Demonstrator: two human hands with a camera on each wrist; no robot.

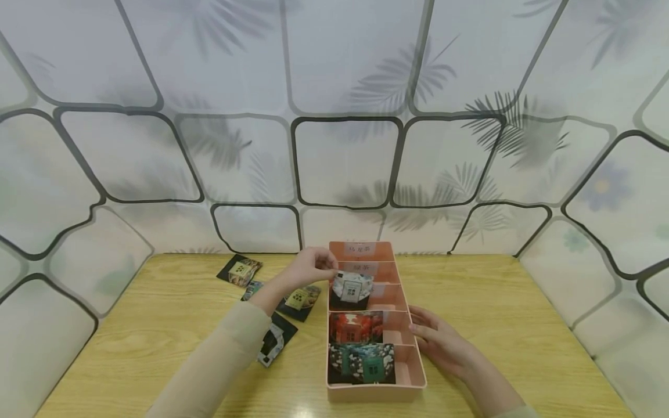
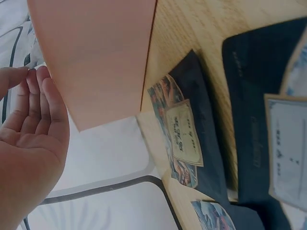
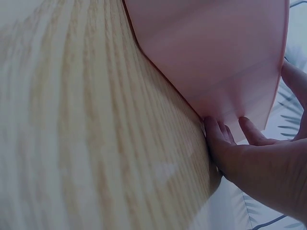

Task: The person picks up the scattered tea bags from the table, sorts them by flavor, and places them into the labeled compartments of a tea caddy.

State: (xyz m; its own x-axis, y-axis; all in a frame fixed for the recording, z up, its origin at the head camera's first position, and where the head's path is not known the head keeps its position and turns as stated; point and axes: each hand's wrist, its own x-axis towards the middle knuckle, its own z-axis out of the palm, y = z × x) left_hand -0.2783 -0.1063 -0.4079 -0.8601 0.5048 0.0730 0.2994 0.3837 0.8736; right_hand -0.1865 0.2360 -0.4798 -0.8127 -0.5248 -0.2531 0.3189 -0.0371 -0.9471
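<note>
A pink divided box point(image 1: 376, 396) stands on the wooden table. My left hand point(image 1: 313, 265) reaches over its left rim and pinches the upper left corner of a black-and-white tea packet point(image 1: 351, 290), which stands in the middle compartment. In the left wrist view, the thumb and fingertips of my left hand point(image 2: 36, 115) meet at the box's rim. My right hand point(image 1: 444, 343) rests against the box's right side; in the right wrist view its fingers point(image 3: 247, 127) touch the outer wall. Nearer compartments hold a red tea packet point(image 1: 351, 327) and a dark green floral tea packet point(image 1: 362, 364).
Left of the box lie loose tea packets: one at the back point(image 1: 240, 270), a yellow-labelled one point(image 1: 299, 302) near the box, and a black-and-white one point(image 1: 276, 341) in front. Paper labels point(image 1: 360, 249) mark the compartments. A patterned curtain point(image 1: 345, 162) hangs behind the table.
</note>
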